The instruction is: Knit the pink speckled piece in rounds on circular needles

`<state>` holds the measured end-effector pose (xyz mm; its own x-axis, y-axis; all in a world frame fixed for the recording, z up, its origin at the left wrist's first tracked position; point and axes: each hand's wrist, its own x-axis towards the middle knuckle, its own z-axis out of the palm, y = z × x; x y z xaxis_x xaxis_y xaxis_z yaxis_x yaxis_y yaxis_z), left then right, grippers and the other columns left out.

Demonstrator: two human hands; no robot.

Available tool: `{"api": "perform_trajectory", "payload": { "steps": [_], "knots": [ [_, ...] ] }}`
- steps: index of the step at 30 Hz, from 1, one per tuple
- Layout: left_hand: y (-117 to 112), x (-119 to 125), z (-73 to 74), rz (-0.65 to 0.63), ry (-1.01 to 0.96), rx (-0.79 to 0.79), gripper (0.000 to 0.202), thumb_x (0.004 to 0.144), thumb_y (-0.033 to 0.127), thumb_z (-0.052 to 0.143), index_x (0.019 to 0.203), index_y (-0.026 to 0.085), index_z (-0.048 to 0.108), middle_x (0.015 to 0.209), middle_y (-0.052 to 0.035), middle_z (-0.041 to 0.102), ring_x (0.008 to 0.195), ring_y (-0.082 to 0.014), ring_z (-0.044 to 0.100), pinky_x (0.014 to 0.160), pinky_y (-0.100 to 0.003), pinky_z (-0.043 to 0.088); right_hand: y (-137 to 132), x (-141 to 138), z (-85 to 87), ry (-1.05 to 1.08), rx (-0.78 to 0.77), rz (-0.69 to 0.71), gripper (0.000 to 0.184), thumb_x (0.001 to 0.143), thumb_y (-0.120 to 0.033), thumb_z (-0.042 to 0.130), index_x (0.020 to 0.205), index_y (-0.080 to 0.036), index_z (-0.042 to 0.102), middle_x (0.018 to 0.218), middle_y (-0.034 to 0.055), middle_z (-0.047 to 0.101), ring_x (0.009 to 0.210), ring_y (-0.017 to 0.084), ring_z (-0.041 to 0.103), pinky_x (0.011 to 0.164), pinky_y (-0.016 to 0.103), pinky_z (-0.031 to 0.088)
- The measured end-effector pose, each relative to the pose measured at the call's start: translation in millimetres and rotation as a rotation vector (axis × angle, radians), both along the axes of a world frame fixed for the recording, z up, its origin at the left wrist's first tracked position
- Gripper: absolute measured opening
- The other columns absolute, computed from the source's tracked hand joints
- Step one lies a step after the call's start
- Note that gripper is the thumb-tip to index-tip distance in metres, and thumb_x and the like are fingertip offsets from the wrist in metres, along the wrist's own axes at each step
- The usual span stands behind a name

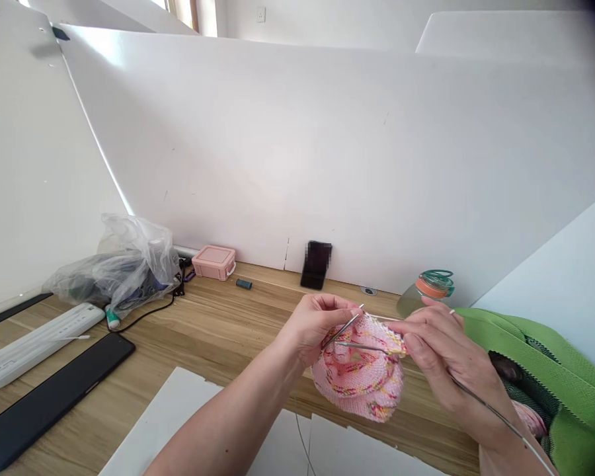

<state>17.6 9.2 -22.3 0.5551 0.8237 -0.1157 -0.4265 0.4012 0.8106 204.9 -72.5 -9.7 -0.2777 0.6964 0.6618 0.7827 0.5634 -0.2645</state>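
Pink knitting (359,390) with yellow, red and purple flecks hangs between my hands, curled into a round tube. My left hand (322,324) is closed on its left upper edge, where a metal knitting needle (346,328) pokes out. My right hand (434,340) is closed at the right edge of the knitting, its fingers round a needle. A second metal needle (361,346) lies across the opening of the tube. From under my right hand a cable (496,411) runs down to the lower right. The stitches under my fingertips are hidden.
A green mesh bag (540,337) with pink yarn (529,418) lies at right, beside a lidded jar (432,285). A phone (317,266) leans on the white partition (287,145). At left are a pink box (214,262), plastic bag (139,251), power strip (42,344) and black phone (54,400).
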Motion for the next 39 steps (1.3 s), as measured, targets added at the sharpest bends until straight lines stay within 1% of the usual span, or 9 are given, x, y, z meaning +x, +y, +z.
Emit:
{"api": "perform_trajectory", "payload": {
  "steps": [6,16,22,25,29,32,34,36,39],
  "knots": [
    [-5,3,-1.9,-0.084,0.0,0.075,0.037,0.048,0.034,0.09,0.069,0.009,0.073,0.067,-0.0052,0.069,0.058,-0.0105,0.058,0.061,-0.024,0.045,3,-5,-2.2,-0.024,0.15,-0.073,0.01,0.086,-0.023,0.062,0.093,-0.027,0.068,0.069,-0.0025,0.054,0.065,0.015,0.051,0.101,0.048,0.035],
    [-1,-4,0.0,-0.178,0.016,0.02,0.039,0.044,0.027,0.092,0.073,0.009,0.074,0.066,-0.0046,0.07,0.056,-0.0088,0.059,0.058,-0.021,0.045,-1,8,1.9,0.271,-0.098,0.132,0.015,0.087,-0.022,0.058,0.073,-0.024,0.063,0.062,-0.0043,0.049,0.058,0.012,0.049,0.102,0.042,0.042],
    [-7,5,-1.3,-0.19,0.006,-0.018,0.037,0.042,0.031,0.093,0.064,0.009,0.074,0.064,-0.0054,0.069,0.057,-0.0098,0.058,0.061,-0.023,0.045,4,-1,-4.5,0.161,0.002,0.015,0.005,0.087,-0.029,0.062,0.085,-0.026,0.066,0.065,-0.0036,0.052,0.064,0.014,0.052,0.104,0.047,0.038],
    [-11,8,-5.2,-0.184,0.0,0.039,0.036,0.047,0.035,0.091,0.064,0.009,0.074,0.059,-0.0031,0.065,0.052,-0.0073,0.053,0.054,-0.021,0.039,7,-6,-7.0,-0.01,0.05,-0.073,0.04,0.078,-0.058,0.065,0.098,-0.024,0.064,0.081,0.0018,0.062,0.077,0.022,0.061,0.105,0.052,0.036],
    [-17,12,-11.3,-0.275,-0.02,0.091,0.035,0.048,0.034,0.09,0.068,0.008,0.075,0.061,-0.0027,0.065,0.053,-0.0067,0.052,0.055,-0.021,0.038,13,-8,-10.1,-0.159,-0.129,0.078,0.08,0.067,-0.079,0.057,0.121,-0.021,0.053,0.11,0.0109,0.064,0.104,0.03,0.062,0.099,0.046,0.045],
    [-14,12,-10.9,-0.224,-0.016,0.065,0.035,0.049,0.034,0.09,0.069,0.009,0.075,0.061,-0.0029,0.066,0.054,-0.0071,0.053,0.056,-0.021,0.038,14,-7,-11.3,-0.098,0.095,0.055,0.073,0.071,-0.067,0.066,0.125,-0.02,0.054,0.103,0.01,0.064,0.097,0.027,0.061,0.102,0.049,0.041],
    [-9,9,-8.1,-0.162,-0.011,0.033,0.035,0.048,0.033,0.09,0.067,0.009,0.074,0.06,-0.0025,0.065,0.053,-0.0071,0.053,0.056,-0.021,0.039,12,-5,-10.6,-0.027,0.215,0.019,0.038,0.079,-0.046,0.071,0.107,-0.022,0.064,0.08,0.0026,0.059,0.077,0.02,0.058,0.102,0.05,0.039],
    [-4,5,-4.7,-0.133,-0.032,-0.015,0.036,0.049,0.035,0.09,0.067,0.009,0.074,0.06,-0.0026,0.065,0.053,-0.0076,0.054,0.056,-0.021,0.04,10,-3,-9.2,0.05,0.186,0.051,0.006,0.085,-0.026,0.065,0.089,-0.022,0.066,0.067,-0.0022,0.051,0.064,0.014,0.05,0.099,0.048,0.04],
    [2,0,-1.2,-0.106,-0.071,-0.057,0.037,0.047,0.034,0.091,0.067,0.008,0.073,0.063,-0.0045,0.067,0.054,-0.0087,0.056,0.057,-0.022,0.043,7,1,-6.6,0.119,0.039,0.139,0.014,0.09,-0.014,0.053,0.086,-0.022,0.063,0.068,-0.0031,0.048,0.063,0.013,0.048,0.101,0.047,0.039]
  ]
}}
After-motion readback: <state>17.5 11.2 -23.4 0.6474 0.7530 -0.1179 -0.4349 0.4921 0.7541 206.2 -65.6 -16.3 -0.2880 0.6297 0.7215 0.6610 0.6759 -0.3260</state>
